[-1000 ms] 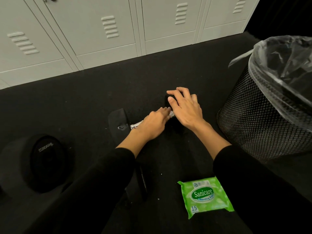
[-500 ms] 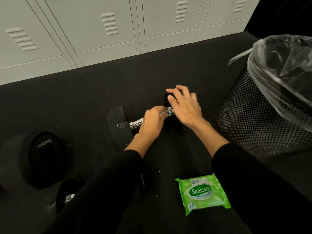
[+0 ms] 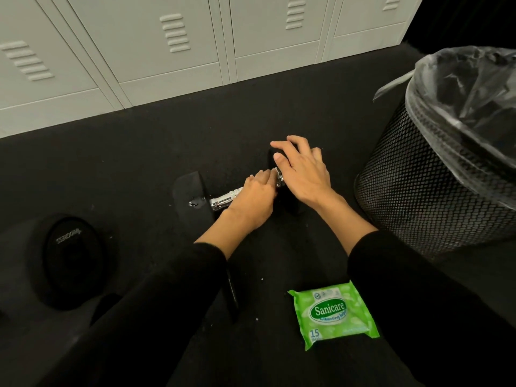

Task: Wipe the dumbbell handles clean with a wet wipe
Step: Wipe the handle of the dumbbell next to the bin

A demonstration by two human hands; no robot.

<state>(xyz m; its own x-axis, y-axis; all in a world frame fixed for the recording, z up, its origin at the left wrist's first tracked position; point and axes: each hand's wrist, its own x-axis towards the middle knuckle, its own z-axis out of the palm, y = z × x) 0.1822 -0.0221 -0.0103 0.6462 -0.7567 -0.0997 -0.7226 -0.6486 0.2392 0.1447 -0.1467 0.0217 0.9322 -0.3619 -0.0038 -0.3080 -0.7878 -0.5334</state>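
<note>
Floor [image 3: 125,169]: dark, matte, finely textured, with a few pale specks; it fills most of the view. Along its far edge stands a row of pale grey lockers [image 3: 173,51] with louvred vents in the doors, their bases meeting the floor. At right, a black mesh bin [image 3: 435,191] stands upright on the floor, with a clear plastic liner [image 3: 469,88] folded over its rim. At left lies a large round black weight [image 3: 69,258] (white lettering on its face, not legible). The dumbbell [image 3: 190,199] lies on the floor in the centre, between weight and bin, with black heads and a chrome handle [image 3: 223,201]. The right hand [image 3: 305,174] rests on the far head, fingers straight and slightly spread. The left hand [image 3: 255,201] is curled round the handle next to that head (the wipe underneath cannot be made out). A green wipes pack [image 3: 332,312] lies flat on the floor close to the person, touching the right sleeve.
</note>
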